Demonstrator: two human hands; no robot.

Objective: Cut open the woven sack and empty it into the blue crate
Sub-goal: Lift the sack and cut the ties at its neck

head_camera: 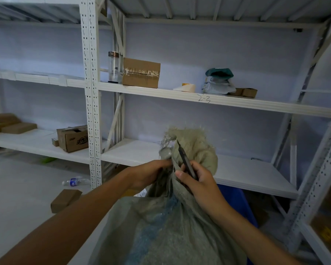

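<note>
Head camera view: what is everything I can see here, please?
woven sack: one, grey-green, front centre, neck bunched up
cutting tool: one, dark, at the sack neck
blue crate: one, blue, behind the sack, mostly hidden
shelving: white metal racks, across the back
cardboard box: one, brown, taped, middle shelf
clear jar: one, left of that box
open carton: one, brown, lower shelf, left
parcel pile: green and white bags, middle shelf, right
water bottle: one, clear, on the floor
brown block: one, on the floor
left hand: grips the sack neck
right hand: fingers hold the cutting tool
</note>
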